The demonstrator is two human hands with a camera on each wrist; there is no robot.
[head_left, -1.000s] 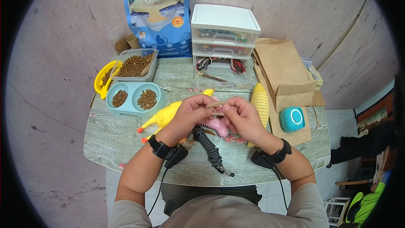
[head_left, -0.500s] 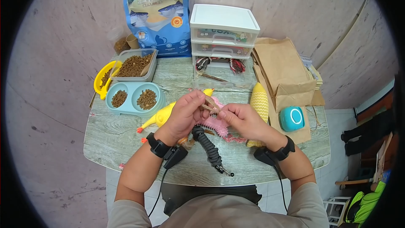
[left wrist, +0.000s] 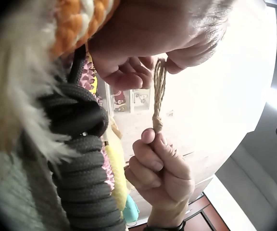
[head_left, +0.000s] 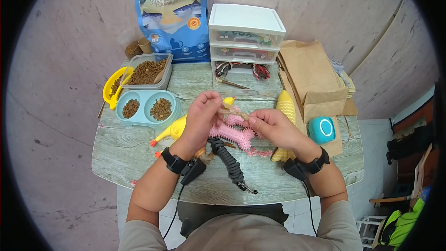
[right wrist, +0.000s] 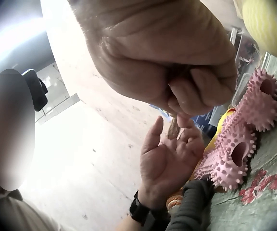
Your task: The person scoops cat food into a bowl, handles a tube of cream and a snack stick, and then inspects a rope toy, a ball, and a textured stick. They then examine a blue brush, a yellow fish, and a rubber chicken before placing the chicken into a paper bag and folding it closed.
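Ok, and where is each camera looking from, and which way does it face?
Head: worn on the head, facing forward and down at the tabletop; shows the left hand, right hand, both forearms and shirt.
Left wrist: worn there, looking past the close-up left hand at twine pinched by the right hand's fingers.
Right wrist: worn there, looking past the close-up right hand toward the left hand, with some shirt.
Shared: both wrist views show both hands, the twine and the pink spiky toy.

On my feed I see: tan twine [left wrist: 160,96] | pink toy [head_left: 234,135] | yellow plush [head_left: 286,111], pale zigzags | dark grey rope [head_left: 231,167] | teal gadget [head_left: 318,132], white ring | pale blue bowl [head_left: 144,119]
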